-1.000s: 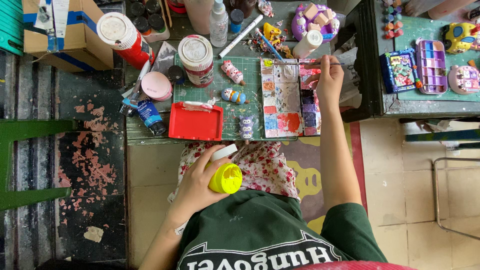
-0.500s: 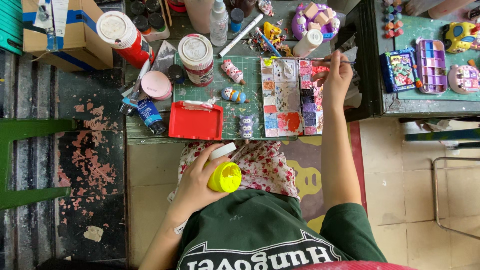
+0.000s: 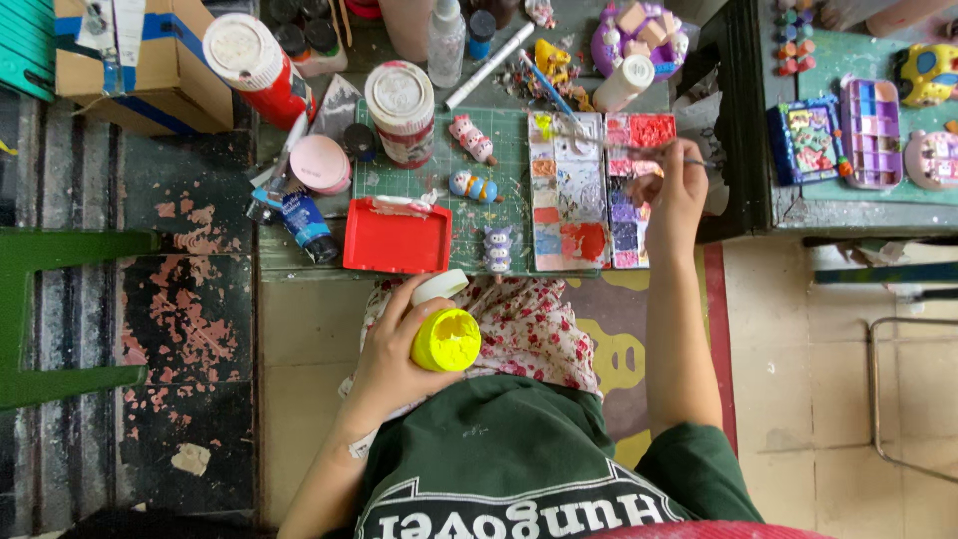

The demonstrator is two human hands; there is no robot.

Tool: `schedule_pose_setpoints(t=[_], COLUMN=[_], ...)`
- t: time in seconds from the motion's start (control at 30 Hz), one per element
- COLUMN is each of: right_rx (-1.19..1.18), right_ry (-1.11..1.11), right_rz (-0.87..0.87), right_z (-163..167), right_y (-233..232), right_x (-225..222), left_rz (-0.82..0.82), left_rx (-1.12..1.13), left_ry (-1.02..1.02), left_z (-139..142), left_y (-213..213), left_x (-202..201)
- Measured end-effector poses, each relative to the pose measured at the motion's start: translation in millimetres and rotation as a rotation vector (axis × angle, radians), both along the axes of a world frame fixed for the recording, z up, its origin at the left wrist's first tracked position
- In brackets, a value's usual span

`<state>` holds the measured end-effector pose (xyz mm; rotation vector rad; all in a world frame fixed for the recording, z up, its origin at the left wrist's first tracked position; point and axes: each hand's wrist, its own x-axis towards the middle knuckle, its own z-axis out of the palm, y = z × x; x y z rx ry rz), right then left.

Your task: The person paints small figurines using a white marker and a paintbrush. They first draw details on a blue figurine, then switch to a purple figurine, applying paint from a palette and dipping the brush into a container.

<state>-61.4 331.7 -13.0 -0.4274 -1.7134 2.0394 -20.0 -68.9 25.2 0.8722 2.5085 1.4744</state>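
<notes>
Head view: left hand [image 3: 394,364] wraps its grip around a yellow paint pot [image 3: 445,340] over the lap, near the bench [image 3: 299,262] edge. Right hand [image 3: 675,195] pinches a thin brush [image 3: 639,148], its long axis lying sideways across the paint palette [image 3: 589,190], well apart from the pot.

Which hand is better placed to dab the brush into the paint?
The right hand: it holds the paintbrush right over the paint palette. The left hand is busy holding a yellow object near the lap.

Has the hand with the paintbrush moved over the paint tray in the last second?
Yes. The right hand has shifted slightly toward the tray's far end, over the right edge of the paint tray, holding the paintbrush.
</notes>
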Motion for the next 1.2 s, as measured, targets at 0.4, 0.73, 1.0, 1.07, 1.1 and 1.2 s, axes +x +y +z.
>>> schedule_pose_setpoints(t=[0.4,0.73,1.0,1.07,1.1,1.2], right_rx=[-0.107,0.178,0.636,0.816,0.849,0.84], right_ry=[0.077,0.049,0.188,0.233,0.256,0.312], right_rz=[0.285,0.357,0.359,0.363,0.368,0.348], right_z=[9,8,47,56,59,59], right_y=[-87,-81,-91,-91,-90,-90], right_x=[113,129,129,127,127,127], left_rz=[0.052,0.022,0.009,0.019,0.024,0.022], left_rx=[0.018,-0.071,-0.116,-0.118,-0.118,-0.119], left_ry=[0.09,0.142,0.167,0.17,0.173,0.156], left_z=[5,18,21,20,20,18], left_y=[2,3,5,6,6,5], left_x=[-1,-8,-8,-7,-8,-8])
